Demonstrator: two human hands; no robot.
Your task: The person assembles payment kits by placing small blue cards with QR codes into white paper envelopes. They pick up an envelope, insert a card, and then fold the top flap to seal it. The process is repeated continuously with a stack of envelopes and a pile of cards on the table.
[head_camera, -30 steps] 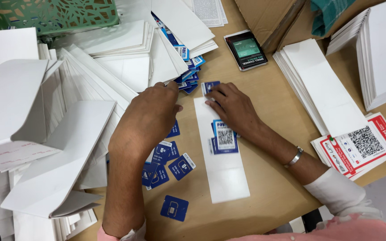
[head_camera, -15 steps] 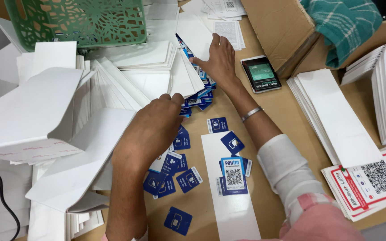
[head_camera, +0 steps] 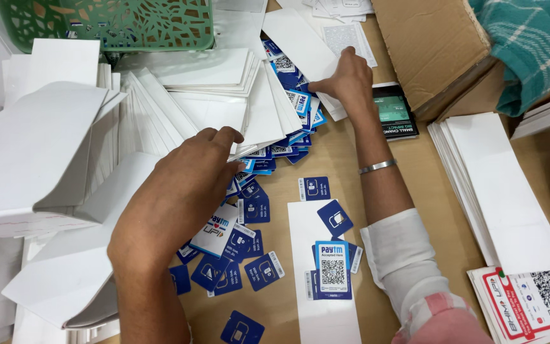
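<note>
Toward the far side of the brown table, among a fanned heap of blue code stickers: right hand stretched out, fingers curled down onto the heap's top edge, index tip pressing a sticker beside a long white sheet. Cannot tell whether anything is actually pinched between thumb and fingers; palm faces down and hides the grip.

Closer in, left hand lying knuckles-up, fingers loosely bent, resting on a slope of white folded envelopes and a larger white-and-blue card. No clear hold visible there either, only contact from above.

Probably very light, thin and glossy, those stickers: prone to sliding over one another and clinging flat to the tabletop. Best lifted by an exposed corner or edge with fingertip and thumb, one at a time; easily creased if grabbed in a bunch.

Scattered just beside the left wrist, small dark-blue square cards. Between the forearms, a white strip carrying a blue code sticker. Beyond the right hand, a dark small device, a cardboard box, a teal cloth. Far left, a green basket. At right, stacked white strips and red-bordered code sheets.
</note>
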